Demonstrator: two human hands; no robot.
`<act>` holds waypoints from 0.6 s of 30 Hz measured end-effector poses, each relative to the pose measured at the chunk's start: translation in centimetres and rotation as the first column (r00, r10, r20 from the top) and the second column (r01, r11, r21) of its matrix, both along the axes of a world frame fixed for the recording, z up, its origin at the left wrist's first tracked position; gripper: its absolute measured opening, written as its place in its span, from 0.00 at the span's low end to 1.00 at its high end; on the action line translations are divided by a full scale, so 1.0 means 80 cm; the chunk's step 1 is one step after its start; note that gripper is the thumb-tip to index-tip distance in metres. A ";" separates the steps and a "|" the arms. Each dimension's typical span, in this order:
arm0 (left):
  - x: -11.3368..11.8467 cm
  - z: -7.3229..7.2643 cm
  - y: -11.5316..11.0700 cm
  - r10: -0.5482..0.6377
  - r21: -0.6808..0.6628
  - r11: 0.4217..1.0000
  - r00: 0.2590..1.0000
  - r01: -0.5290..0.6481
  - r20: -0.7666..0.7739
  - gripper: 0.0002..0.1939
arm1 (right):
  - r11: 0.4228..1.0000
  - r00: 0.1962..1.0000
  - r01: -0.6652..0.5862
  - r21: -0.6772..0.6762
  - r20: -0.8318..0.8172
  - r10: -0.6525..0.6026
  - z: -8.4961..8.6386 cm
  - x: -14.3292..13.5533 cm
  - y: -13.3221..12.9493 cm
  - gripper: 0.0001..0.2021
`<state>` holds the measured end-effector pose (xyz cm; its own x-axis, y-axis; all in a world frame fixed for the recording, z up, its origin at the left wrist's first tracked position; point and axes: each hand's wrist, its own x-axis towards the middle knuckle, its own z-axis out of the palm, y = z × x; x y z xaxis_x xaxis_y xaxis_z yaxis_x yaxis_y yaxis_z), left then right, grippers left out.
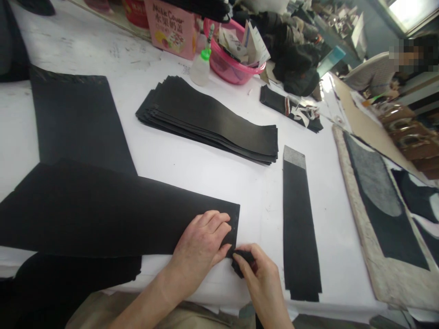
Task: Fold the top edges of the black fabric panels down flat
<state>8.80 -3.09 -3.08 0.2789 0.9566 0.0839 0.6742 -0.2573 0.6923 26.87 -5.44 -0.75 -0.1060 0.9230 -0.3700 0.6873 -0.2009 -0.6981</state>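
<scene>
A long black panel (103, 210) lies across the front left of the white table, over another black piece (77, 119). My left hand (204, 240) rests on its right end, fingers curled and thumb at the lower right corner. At that same corner my right hand (260, 269) pinches a small crumpled black bundle (243, 262) between thumb and fingers. Behind my hands sits a stack of black strips (206, 119). To the right lies a single black strip (300, 228) with a grey top end.
A pink basket (233, 68) of papers, a green-capped bottle (200, 68) and a pink box (171, 29) stand at the back. A pale fabric-covered board (363, 256) with dark pieces lies right. Another person (373, 73) is at the far right.
</scene>
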 end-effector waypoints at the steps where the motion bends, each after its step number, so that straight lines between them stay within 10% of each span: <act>1: 0.000 0.000 0.000 0.001 0.002 1.000 1.000 -0.001 -0.001 0.13 | 1.000 1.000 -0.001 0.006 0.018 0.001 -0.002 -0.001 0.000 0.07; 18: 0.005 -0.007 -0.001 -0.007 0.048 0.999 0.996 0.011 -0.086 0.11 | 0.976 0.994 0.023 0.215 0.097 -0.045 -0.014 -0.016 -0.013 0.06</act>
<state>9.23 -3.20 -3.63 0.2957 0.9494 0.1056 0.7281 -0.2956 0.6185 25.56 -6.47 -1.87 -0.0457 0.9842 -0.1712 0.7517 -0.0789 -0.6547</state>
